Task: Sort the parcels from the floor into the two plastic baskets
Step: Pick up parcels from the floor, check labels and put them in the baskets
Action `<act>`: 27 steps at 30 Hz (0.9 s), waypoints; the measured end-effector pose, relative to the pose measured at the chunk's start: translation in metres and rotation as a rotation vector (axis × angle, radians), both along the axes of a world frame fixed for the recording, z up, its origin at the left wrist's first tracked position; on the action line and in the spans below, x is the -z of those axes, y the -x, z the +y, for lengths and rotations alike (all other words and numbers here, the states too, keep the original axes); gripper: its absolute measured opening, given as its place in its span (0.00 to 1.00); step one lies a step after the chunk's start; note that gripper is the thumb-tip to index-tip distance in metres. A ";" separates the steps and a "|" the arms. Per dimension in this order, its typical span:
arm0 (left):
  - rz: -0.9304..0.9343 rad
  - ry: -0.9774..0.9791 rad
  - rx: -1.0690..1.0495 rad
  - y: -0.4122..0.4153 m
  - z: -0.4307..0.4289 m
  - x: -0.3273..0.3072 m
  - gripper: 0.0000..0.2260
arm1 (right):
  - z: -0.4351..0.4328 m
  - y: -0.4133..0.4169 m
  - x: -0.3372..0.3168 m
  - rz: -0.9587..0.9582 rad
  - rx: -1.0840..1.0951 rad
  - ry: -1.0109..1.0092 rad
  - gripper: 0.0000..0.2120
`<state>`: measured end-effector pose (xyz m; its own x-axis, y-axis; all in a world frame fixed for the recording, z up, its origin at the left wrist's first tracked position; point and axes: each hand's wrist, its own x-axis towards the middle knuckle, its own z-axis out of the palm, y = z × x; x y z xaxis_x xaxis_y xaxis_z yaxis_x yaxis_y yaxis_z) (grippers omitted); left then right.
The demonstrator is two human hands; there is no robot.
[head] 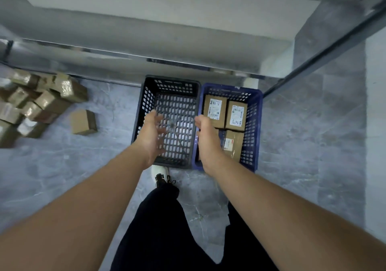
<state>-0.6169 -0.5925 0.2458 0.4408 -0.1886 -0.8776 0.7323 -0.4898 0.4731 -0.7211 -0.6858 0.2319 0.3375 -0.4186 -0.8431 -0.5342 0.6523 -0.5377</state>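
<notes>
Standing over two plastic baskets set side by side on the grey floor (pixel 292 145), the person reaches both bare arms forward. The left hand (pixel 151 133) hovers above the black basket (pixel 144 95), fingers (pixel 159 129) spread and blurred, holding nothing. The right hand (pixel 205 133) hangs over the shared edge of the black basket and the blue basket (pixel 258 114), fingers loosely bent downward, with nothing seen in them. Three labelled cardboard parcels lie flat in the blue basket: two at the far end (pixel 215 110) (pixel 237 116), one nearer (pixel 232 144). A pile of taped parcels (pixel 31 105) lies on the floor well to the left, a single box (pixel 83 122) just beside it. A white shoe (pixel 159 171) touches the black basket's near wall
</notes>
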 end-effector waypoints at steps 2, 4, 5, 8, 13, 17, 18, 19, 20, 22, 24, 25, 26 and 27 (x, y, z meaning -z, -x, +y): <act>-0.020 0.029 -0.026 0.003 0.010 -0.034 0.25 | 0.005 -0.004 -0.036 -0.024 -0.009 0.030 0.27; -0.043 0.073 -0.042 0.005 0.019 -0.063 0.25 | 0.014 -0.008 -0.072 -0.055 -0.022 0.074 0.26; -0.074 0.103 -0.048 0.006 0.022 -0.079 0.23 | 0.019 -0.012 -0.089 -0.082 -0.020 0.084 0.24; -0.154 0.168 -0.046 0.005 0.030 -0.117 0.23 | 0.033 -0.025 -0.135 -0.163 -0.014 0.119 0.23; -0.311 0.270 -0.043 -0.015 0.041 -0.186 0.25 | 0.044 -0.047 -0.206 -0.307 -0.059 0.246 0.36; -0.486 0.338 -0.101 -0.026 0.041 -0.247 0.24 | 0.039 -0.059 -0.262 -0.436 -0.118 0.340 0.40; -0.532 0.351 -0.123 -0.026 0.041 -0.260 0.24 | 0.036 -0.061 -0.275 -0.470 -0.141 0.356 0.39; -0.576 0.361 -0.146 -0.024 0.040 -0.272 0.23 | 0.034 -0.061 -0.288 -0.503 -0.168 0.366 0.38; -0.611 0.371 -0.178 -0.020 0.040 -0.285 0.23 | 0.031 -0.060 -0.301 -0.543 -0.204 0.375 0.36; -0.674 0.391 -0.235 -0.008 0.040 -0.310 0.23 | 0.025 -0.054 -0.325 -0.616 -0.282 0.383 0.28; -0.722 0.410 -0.270 0.006 0.039 -0.334 0.23 | 0.022 -0.047 -0.347 -0.677 -0.352 0.381 0.24; -0.746 0.416 -0.290 0.013 0.040 -0.345 0.23 | 0.022 -0.043 -0.356 -0.701 -0.389 0.378 0.24; -0.770 0.421 -0.318 0.019 0.042 -0.356 0.24 | 0.023 -0.042 -0.365 -0.726 -0.424 0.376 0.24; -0.791 0.423 -0.346 0.024 0.045 -0.366 0.24 | 0.025 -0.041 -0.373 -0.749 -0.454 0.374 0.25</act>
<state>-0.6405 -0.5470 0.6116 0.9667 -0.1693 -0.1917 0.1976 0.0183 0.9801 -0.6803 -0.6608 0.6052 0.9324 -0.3136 -0.1798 -0.1261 0.1839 -0.9748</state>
